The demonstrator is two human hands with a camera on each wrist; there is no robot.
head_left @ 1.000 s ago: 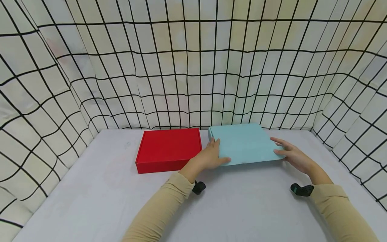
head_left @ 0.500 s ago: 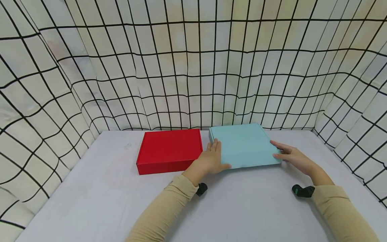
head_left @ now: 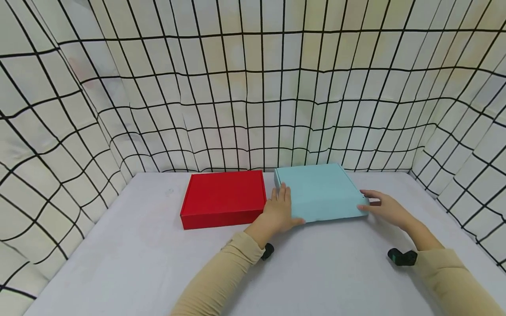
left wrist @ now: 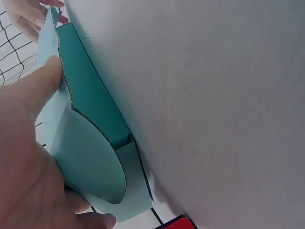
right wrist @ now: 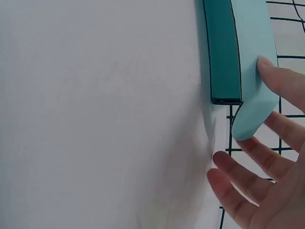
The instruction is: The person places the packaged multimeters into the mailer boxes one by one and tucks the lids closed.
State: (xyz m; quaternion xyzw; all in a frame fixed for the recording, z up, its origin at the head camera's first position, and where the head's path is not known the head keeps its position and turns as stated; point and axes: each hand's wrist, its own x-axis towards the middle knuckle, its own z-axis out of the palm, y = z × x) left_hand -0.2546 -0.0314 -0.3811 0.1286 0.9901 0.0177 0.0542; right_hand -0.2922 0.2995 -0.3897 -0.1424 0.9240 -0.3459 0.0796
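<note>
A light blue cardboard mailer box [head_left: 318, 191] lies at the back of the table, its lid down over the top. Its front flap [left wrist: 52, 109] stands out from the darker teal front wall, a rounded side ear [left wrist: 93, 157] hanging at the left end. My left hand [head_left: 278, 214] rests at the left front corner, fingers straight along the side and thumb on the flap. My right hand [head_left: 389, 211] pinches the right end of the flap, thumb on its face and fingers behind the small ear [right wrist: 252, 119]; its last two fingers extend free.
A closed red cardboard box [head_left: 225, 195] lies just left of the blue one, beside my left wrist. A white cloth surface [head_left: 130, 245] covers the table. Black-gridded white walls [head_left: 253, 87] rise at the back and sides. Black wrist cameras [head_left: 402, 257] sit below the sleeves.
The blue box's front flap has dropped lower than a second ago. My left hand has shifted slightly toward the front and right; my right hand has followed the flap's right end down.
</note>
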